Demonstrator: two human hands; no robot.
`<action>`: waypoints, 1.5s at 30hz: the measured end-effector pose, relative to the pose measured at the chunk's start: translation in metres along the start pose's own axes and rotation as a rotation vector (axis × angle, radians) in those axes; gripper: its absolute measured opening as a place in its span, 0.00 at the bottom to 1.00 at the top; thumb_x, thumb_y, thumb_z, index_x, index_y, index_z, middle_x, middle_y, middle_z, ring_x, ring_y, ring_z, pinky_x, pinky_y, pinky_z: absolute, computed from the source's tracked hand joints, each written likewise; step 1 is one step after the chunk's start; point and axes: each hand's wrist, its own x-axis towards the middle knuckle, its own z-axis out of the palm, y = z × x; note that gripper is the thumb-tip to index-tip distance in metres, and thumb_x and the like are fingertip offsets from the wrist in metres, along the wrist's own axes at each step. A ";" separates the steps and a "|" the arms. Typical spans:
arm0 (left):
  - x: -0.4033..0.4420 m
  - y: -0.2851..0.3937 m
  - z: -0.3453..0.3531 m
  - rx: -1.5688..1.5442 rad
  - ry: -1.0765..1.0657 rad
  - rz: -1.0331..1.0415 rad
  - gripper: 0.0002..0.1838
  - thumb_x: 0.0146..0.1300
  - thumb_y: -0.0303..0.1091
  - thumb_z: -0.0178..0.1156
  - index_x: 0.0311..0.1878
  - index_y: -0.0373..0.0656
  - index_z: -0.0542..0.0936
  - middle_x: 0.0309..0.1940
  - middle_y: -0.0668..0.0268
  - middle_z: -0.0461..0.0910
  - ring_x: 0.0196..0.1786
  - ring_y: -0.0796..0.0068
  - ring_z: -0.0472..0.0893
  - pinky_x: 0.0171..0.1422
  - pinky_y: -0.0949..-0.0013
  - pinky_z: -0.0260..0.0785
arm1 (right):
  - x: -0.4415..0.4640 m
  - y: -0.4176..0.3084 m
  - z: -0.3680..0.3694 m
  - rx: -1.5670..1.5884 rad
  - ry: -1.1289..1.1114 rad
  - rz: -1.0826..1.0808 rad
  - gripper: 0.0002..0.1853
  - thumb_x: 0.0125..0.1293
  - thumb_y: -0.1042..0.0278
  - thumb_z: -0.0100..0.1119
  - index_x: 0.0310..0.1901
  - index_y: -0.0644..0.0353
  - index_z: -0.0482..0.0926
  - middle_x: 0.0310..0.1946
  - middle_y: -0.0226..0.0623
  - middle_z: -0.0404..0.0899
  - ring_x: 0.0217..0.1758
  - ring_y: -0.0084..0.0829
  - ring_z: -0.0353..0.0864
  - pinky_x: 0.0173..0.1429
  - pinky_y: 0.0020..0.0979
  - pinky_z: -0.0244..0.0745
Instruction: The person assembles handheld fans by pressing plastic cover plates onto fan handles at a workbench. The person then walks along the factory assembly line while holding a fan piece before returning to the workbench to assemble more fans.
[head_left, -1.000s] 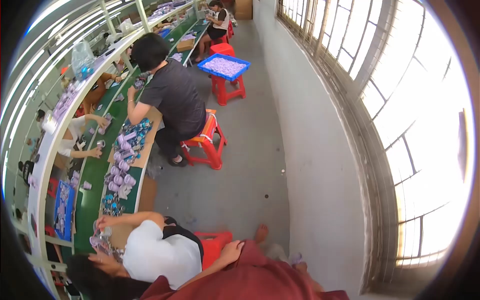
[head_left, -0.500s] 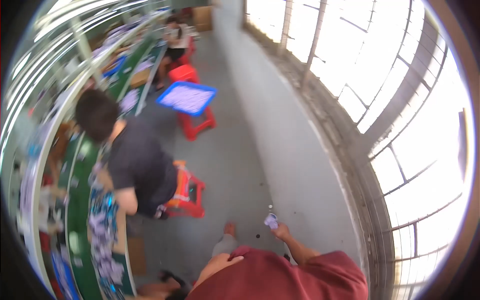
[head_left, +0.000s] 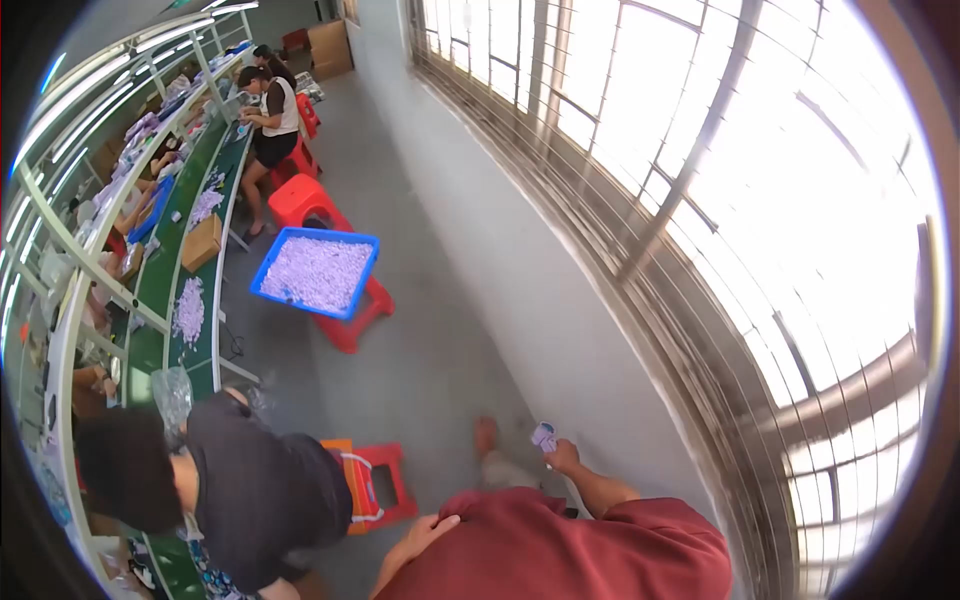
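Note:
My right hand [head_left: 563,456] is out to the right near the wall, its fingers closed round a small light purple piece [head_left: 543,436] with a darker top. My left hand [head_left: 430,534] rests against the front of the dark red shirt [head_left: 560,550]; its fingers lie flat on the cloth and hold nothing visible. A bare foot [head_left: 486,434] shows on the grey floor between the two hands.
A person in a dark shirt [head_left: 255,480] sits at left on an orange and red stool [head_left: 385,484]. Ahead, a blue tray [head_left: 371,262] of small purple parts rests on a red stool [head_left: 350,328]. A green workbench [head_left: 150,350] runs along the left; a wall [head_left: 520,280] and barred windows line the right.
The view has moved forward along the aisle. The seated person and the blue tray are now nearer and lower. My right hand has come forward and up with the purple piece.

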 end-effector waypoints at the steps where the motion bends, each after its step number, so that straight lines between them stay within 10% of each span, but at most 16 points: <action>1: 0.016 0.026 -0.015 0.037 0.010 0.006 0.31 0.70 0.59 0.56 0.55 0.35 0.82 0.42 0.60 0.85 0.46 0.73 0.81 0.54 0.65 0.72 | 0.029 -0.023 -0.006 0.024 -0.008 0.008 0.29 0.44 0.52 0.71 0.46 0.64 0.83 0.45 0.53 0.85 0.50 0.51 0.84 0.55 0.44 0.79; 19: 0.217 0.211 -0.239 0.042 -0.061 0.153 0.31 0.71 0.59 0.56 0.55 0.36 0.80 0.41 0.62 0.81 0.46 0.75 0.77 0.54 0.66 0.70 | 0.254 -0.365 -0.083 -0.046 -0.220 -0.172 0.22 0.48 0.56 0.71 0.41 0.64 0.85 0.30 0.48 0.85 0.33 0.43 0.88 0.45 0.42 0.83; 22: 0.276 0.245 -0.299 0.010 -0.006 0.325 0.29 0.70 0.56 0.58 0.55 0.35 0.79 0.46 0.58 0.82 0.50 0.73 0.78 0.57 0.66 0.69 | 0.323 -0.383 -0.066 -0.074 -0.012 -0.356 0.23 0.48 0.57 0.72 0.39 0.69 0.83 0.30 0.53 0.84 0.33 0.46 0.88 0.44 0.43 0.82; 25: 0.338 0.268 -0.346 -0.108 -0.156 0.362 0.30 0.70 0.56 0.58 0.60 0.37 0.78 0.51 0.58 0.82 0.54 0.69 0.79 0.62 0.64 0.68 | 0.390 -0.408 -0.070 0.113 -0.170 -0.100 0.23 0.47 0.60 0.73 0.38 0.73 0.81 0.31 0.54 0.84 0.35 0.46 0.87 0.45 0.45 0.81; 28: 0.357 0.289 -0.388 -0.025 0.125 0.509 0.31 0.70 0.57 0.56 0.59 0.36 0.78 0.53 0.56 0.81 0.56 0.65 0.79 0.64 0.60 0.68 | 0.449 -0.455 -0.074 -0.161 0.187 -0.384 0.22 0.46 0.63 0.73 0.37 0.74 0.80 0.31 0.53 0.84 0.36 0.42 0.86 0.43 0.43 0.80; 34: 0.367 0.328 -0.513 -0.123 -0.081 0.149 0.32 0.70 0.60 0.55 0.60 0.38 0.78 0.53 0.53 0.82 0.56 0.62 0.81 0.62 0.59 0.69 | 0.497 -0.682 -0.149 0.165 -0.124 -0.264 0.20 0.46 0.67 0.70 0.38 0.73 0.80 0.31 0.50 0.84 0.31 0.41 0.85 0.37 0.40 0.79; 45: 0.543 0.394 -0.564 -0.553 0.928 -0.299 0.22 0.59 0.49 0.68 0.47 0.40 0.82 0.40 0.49 0.85 0.47 0.49 0.84 0.51 0.55 0.75 | 0.804 -0.921 -0.109 -0.481 -0.283 -0.620 0.20 0.46 0.65 0.71 0.38 0.70 0.81 0.30 0.48 0.84 0.30 0.38 0.86 0.31 0.40 0.81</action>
